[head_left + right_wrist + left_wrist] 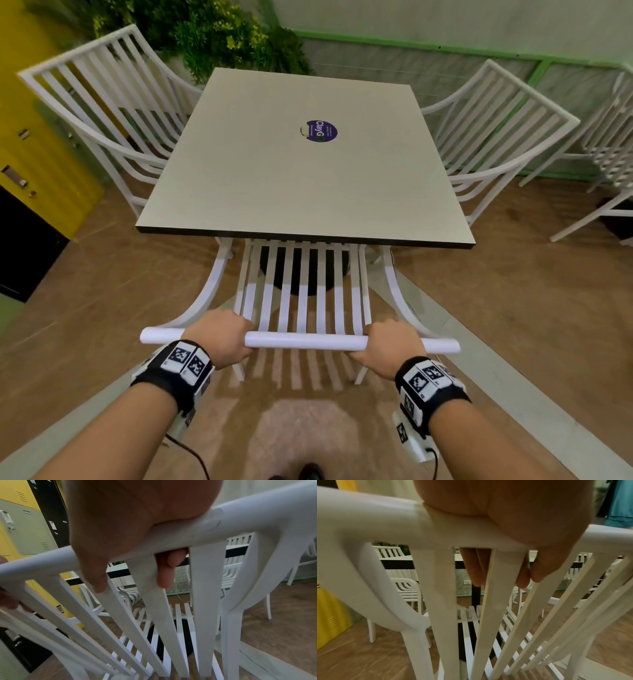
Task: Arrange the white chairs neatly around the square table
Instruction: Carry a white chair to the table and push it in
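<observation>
1. Lower centre of the head view: near white chair (301,308), seat tucked under the near edge of the square table (301,178), backrest slats running down to the top rail (305,341).
2. Left hand (219,339) curled over the top rail toward its left end; in the left wrist view, fingers (474,569) wrapped down behind the rail between the slats, thumb on the near side.
3. Right hand (387,346) curled over the same rail toward its right end; in the right wrist view, fingers (165,572) hooked behind the rail, thumb (96,577) lying on a slat.
4. Upper left of the head view: second white chair (113,113) facing the table's left edge, seat partly under the top.
5. Right of the head view: third white chair (493,137) facing the table's right edge, likewise close in.
6. Centre of the tabletop: round purple sticker (320,131).
7. Far right edge: more white chairs (613,144), apparently stacked, well apart from the table.
8. Top centre: green plant (212,34) behind the table; left edge: yellow lockers (34,144); brown wood-look floor (513,291) throughout.
</observation>
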A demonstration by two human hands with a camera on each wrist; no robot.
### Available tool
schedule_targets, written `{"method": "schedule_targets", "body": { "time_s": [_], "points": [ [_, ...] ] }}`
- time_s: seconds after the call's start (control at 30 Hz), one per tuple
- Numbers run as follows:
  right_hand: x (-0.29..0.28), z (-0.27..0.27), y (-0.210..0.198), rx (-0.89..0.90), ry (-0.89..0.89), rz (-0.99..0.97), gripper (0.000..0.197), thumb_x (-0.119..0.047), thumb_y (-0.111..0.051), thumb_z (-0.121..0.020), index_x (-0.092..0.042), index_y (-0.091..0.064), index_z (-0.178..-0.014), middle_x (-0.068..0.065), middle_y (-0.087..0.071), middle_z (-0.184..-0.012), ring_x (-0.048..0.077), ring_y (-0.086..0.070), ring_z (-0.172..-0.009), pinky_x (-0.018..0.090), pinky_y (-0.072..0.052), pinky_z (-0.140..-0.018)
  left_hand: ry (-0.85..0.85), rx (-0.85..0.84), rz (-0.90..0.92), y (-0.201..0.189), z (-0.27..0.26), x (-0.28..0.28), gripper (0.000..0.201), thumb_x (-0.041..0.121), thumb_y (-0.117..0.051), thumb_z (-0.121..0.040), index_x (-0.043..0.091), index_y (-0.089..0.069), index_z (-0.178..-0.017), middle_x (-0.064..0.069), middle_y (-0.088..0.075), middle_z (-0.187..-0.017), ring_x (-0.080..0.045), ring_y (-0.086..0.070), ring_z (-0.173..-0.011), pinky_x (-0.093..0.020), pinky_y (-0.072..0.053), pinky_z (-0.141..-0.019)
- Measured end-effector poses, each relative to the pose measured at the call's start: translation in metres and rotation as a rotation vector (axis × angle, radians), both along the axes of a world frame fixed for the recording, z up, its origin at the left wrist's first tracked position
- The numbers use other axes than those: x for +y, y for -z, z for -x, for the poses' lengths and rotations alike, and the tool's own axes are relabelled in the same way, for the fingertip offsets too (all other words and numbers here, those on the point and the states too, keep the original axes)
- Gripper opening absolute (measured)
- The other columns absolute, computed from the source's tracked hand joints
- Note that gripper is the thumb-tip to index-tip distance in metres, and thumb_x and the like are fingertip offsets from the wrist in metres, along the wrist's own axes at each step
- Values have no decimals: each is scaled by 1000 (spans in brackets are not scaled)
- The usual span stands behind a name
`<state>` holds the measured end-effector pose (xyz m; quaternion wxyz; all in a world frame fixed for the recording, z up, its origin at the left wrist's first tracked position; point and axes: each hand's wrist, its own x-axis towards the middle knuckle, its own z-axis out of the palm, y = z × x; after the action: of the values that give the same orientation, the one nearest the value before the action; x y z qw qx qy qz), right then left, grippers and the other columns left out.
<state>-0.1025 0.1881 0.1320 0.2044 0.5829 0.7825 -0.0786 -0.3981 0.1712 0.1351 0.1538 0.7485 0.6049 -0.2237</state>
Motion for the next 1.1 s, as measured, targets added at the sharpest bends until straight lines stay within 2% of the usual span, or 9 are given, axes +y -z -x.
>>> {"method": "schedule_targets", "body": {
  "time_s": [0.1, 0.27, 0.4, 0.57, 0.67, 0.73, 0.87, 1.03, 1.1],
  "points": [
    [2, 1, 1, 15, -15, 17, 54, -73, -47, -77, -22, -62, -83, -3, -62, -75, 15, -60, -64, 30, -52, -59, -6, 16, -4, -2, 0, 0, 19, 46, -52, -84, 29, -61, -87, 6, -57, -76, -14, -54, -68, -26, -41, -62],
    [7, -10, -2, 35, -35, 26, 47, -72, -47, -78, -25, -53, -72, -6, -52, -66, 14, -54, -59, 28, -45, -55, -11, 9, -26, -1, -8, -1, 25, 45, -51, -86, 25, -64, -96, 2, -64, -86, -16, -55, -71, -28, -44, -65],
    [11, -17, -2, 52, -51, 22, 45, -69, -49, -78, -29, -40, -59, -6, -46, -58, 14, -52, -57, 27, -42, -54, -8, -47, -26, -2, -15, -3, 22, 41, -52, -87, 25, -63, -96, 4, -56, -78, -17, -53, -71, -28, -44, -66],
    [11, -19, -5, 32, -51, 24, 41, -69, -48, -79, -30, -46, -66, -5, -49, -60, 15, -55, -62, 28, -48, -60, 4, -104, -15, 0, -16, -1, 21, 44, -52, -85, 27, -63, -91, 4, -58, -77, -17, -57, -72, -30, -49, -67],
    [7, -11, -6, 21, -28, 23, 40, -67, -49, -79, -29, -44, -65, -7, -47, -60, 15, -54, -61, 28, -45, -57, 1, -137, -12, 2, -6, 0, 19, 45, -53, -83, 29, -63, -86, 6, -58, -74, -15, -57, -69, -29, -47, -65],
    [5, -4, -5, 23, -29, 30, 39, -67, -48, -79, -29, -53, -73, -7, -52, -66, 15, -54, -62, 28, -44, -57, 8, -131, -19, 3, 3, 1, 20, 44, -53, -82, 28, -64, -87, 6, -61, -75, -14, -57, -69, -27, -47, -66],
    [5, 0, -2, 16, -31, 34, 47, -69, -46, -78, -25, -63, -85, -4, -59, -74, 16, -57, -65, 30, -51, -61, 10, -85, -56, 3, 7, 2, 23, 46, -52, -81, 28, -65, -87, 6, -60, -73, -12, -54, -65, -24, -41, -61],
    [6, -2, 3, 43, -40, 25, 71, -89, -35, -66, -25, -62, -80, -6, -61, -72, 13, -58, -62, 29, -52, -58, 7, -67, -58, 1, 6, 2, 24, 49, -52, -79, 29, -62, -87, 5, -63, -76, -13, -56, -67, -26, -44, -61],
    [4, -2, 4, 58, -52, 0, 78, -95, -28, -60, -25, -60, -76, -6, -60, -71, 13, -57, -62, 29, -51, -58, -8, -119, -70, 0, 6, -1, 34, 59, -54, -76, 31, -60, -94, 7, -63, -81, -12, -57, -72, -26, -43, -63]
  ]
}}
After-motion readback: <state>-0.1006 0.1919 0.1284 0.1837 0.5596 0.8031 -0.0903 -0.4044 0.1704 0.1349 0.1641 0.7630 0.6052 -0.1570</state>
